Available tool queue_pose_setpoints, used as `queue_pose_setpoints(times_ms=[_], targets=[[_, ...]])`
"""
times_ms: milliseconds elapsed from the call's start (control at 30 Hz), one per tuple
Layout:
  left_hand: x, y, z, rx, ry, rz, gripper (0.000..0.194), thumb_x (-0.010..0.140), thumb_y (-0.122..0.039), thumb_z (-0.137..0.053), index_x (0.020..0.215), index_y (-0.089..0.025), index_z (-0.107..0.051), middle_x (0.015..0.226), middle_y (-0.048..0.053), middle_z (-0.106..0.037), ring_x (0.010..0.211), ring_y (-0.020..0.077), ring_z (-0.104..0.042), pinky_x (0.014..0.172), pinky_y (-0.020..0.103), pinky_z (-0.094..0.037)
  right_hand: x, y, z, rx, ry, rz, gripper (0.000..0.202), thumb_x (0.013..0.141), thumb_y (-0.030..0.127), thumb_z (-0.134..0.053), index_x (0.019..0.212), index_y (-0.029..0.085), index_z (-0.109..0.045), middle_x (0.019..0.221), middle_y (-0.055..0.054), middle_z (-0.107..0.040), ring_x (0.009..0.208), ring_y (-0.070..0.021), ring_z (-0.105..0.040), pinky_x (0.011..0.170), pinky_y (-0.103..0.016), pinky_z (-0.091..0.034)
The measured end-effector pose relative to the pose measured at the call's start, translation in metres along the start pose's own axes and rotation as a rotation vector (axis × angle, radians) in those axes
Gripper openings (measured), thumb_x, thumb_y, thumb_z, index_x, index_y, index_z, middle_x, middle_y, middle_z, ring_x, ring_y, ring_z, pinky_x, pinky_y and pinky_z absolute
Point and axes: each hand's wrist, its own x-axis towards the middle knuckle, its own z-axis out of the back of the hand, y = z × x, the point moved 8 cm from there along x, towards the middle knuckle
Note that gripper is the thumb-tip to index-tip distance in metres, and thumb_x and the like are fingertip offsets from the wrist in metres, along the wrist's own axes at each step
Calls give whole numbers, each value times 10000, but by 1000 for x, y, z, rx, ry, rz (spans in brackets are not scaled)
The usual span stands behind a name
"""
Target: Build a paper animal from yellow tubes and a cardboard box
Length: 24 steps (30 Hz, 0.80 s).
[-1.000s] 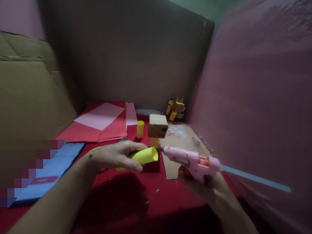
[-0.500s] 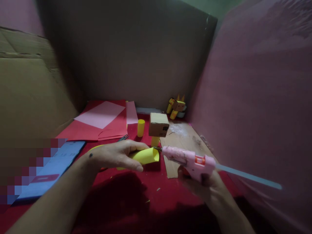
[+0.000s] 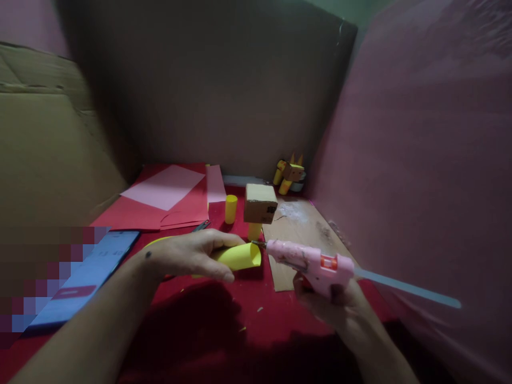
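Observation:
My left hand (image 3: pixel 196 253) is closed around a yellow paper tube (image 3: pixel 240 256) lying sideways, its open end facing right. In my right hand (image 3: pixel 332 304) is a pink glue gun (image 3: pixel 310 261), with a long clear glue stick (image 3: pixel 412 288) coming out of its back. The nozzle tip touches or nearly touches the upper rim of the tube's open end. Just behind the nozzle, a small cardboard box (image 3: pixel 261 204) rests on a yellow support (image 3: pixel 254 231). A short yellow tube (image 3: pixel 231 209) stands upright to the left of the box.
Red sheets (image 3: pixel 184 212) and a pink sheet (image 3: pixel 166 186) lie at the back left, near a blue device (image 3: pixel 92 277). Dark-handled scissors (image 3: pixel 202 226) are partly behind my left hand. A cardboard piece (image 3: pixel 308 226) and a yellow animal figure (image 3: pixel 290 173) are at the right, beside a pink wall (image 3: pixel 420 160).

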Motion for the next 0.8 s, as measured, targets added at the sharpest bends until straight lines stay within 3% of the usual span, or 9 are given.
queue_pose_setpoints(times_ms=[100,467,800], targets=[[0,-1,0,5,-3,2,440,722,-395,-714,1098,-193,-607,836,-16,-541,729,139,-483,602,228,-366,-1,-8,3,23,-26,-74,261,803,239,-647,1062,226,-678,637,-12,-567,536,-127,-471,450,-224,-408],[0,-1,0,4,2,-9,463,728,-382,-717,1126,-174,-601,868,-9,-545,777,145,-490,637,231,-374,-1,-15,5,14,-42,-135,344,787,340,-668,1103,209,-634,642,0,-522,525,-112,-400,449,-229,-368],[0,-3,1,0,0,0,421,747,-364,-710,1110,-184,-594,857,-22,-525,771,126,-463,641,224,-356,-4,-17,9,-30,-58,-159,241,755,351,-690,932,189,-665,645,3,-503,539,-111,-411,463,-227,-382]])
